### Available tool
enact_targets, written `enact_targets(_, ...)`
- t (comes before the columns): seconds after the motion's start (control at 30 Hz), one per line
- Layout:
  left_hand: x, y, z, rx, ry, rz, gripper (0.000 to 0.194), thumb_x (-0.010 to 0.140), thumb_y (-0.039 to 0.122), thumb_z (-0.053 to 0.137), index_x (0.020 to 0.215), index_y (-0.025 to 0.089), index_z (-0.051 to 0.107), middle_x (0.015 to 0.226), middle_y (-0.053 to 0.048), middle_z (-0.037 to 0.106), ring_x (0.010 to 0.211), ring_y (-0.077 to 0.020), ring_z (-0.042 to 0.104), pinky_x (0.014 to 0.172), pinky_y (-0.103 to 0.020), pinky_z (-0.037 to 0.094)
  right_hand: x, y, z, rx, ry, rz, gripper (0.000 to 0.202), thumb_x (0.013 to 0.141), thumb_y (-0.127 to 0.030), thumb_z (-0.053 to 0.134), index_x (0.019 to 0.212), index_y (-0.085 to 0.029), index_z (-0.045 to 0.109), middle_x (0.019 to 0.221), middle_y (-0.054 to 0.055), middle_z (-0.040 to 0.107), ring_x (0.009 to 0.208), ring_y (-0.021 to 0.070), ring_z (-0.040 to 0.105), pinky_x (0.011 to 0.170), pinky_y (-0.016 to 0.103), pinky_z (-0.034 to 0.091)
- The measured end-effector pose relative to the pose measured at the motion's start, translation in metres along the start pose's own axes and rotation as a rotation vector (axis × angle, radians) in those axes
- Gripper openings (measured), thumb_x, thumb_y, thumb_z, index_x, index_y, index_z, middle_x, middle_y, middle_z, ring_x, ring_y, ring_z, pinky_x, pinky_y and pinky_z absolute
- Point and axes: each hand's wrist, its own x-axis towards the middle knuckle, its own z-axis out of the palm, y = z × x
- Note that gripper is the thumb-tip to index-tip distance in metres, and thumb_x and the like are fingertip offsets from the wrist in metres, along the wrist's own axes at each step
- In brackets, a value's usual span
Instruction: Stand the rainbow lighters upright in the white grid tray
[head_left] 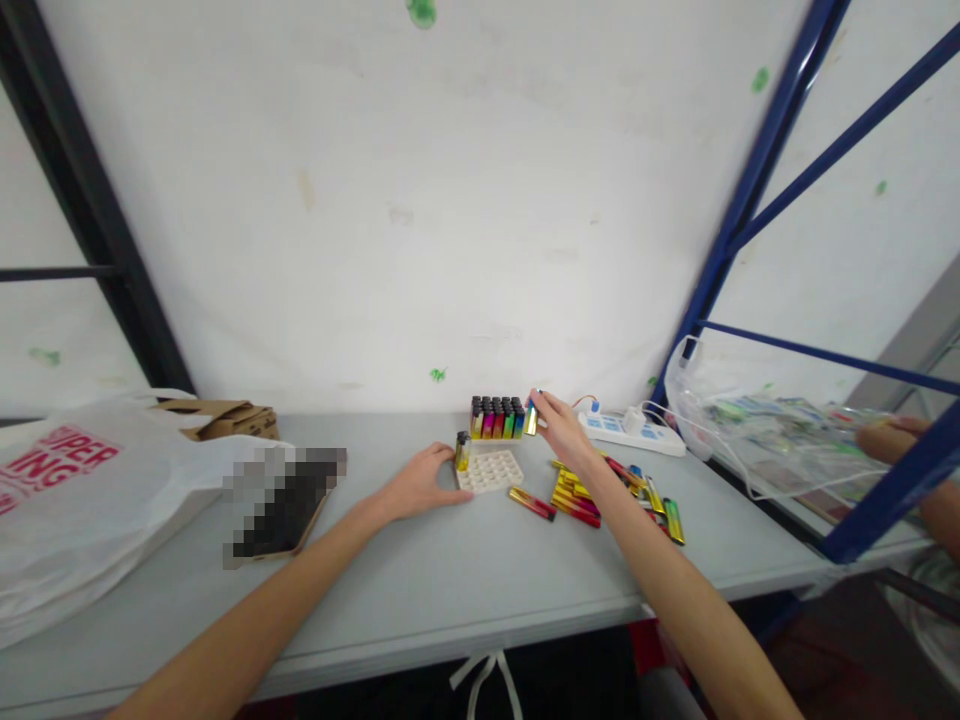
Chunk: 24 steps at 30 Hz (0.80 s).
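Note:
My left hand [424,483] spans the left end of a white plastic tray [491,473] with rows of small compartments. Its thumb is at the tray's front corner and its fingers at the back corner, holding it. One yellow lighter [462,452] stands upright in the tray's left end. A shiny gold-coloured lighter [532,418] is pinched in the fingers of my right hand [559,428], raised a little above the table. Just behind the tray, a block of upright lighters [497,418] with black tops stands in rows. Loose lighters [577,495] lie heaped below my right forearm, and a red one [532,504] lies nearer the tray.
A white power strip [634,432] with a plugged-in adapter lies at the back right, near a blue metal frame [739,220]. At left are a phone [292,505], a white plastic bag [112,500] and brown cardboard [236,420]. Another person's hand [892,440] shows at far right.

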Motion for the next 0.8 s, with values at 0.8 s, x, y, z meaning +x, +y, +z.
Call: enact_targets(0.8, 0.000, 0.007, 0.004, -0.031, 0.021, 0.057, 0.062, 0.073, 0.059, 0.077, 0.117, 0.017, 0.066, 0.123, -0.013, 0.066, 0.113, -0.0322, 0.064, 0.104, -0.044, 0.049, -0.032, 0.035, 0.047, -0.057, -0.098, 0.263, 0.043, 0.093, -0.044, 0.038, 0.055, -0.024, 0.030, 0.044, -0.008, 0.023, 0.039, 0.0077, 0.017, 0.039, 0.023, 0.013)
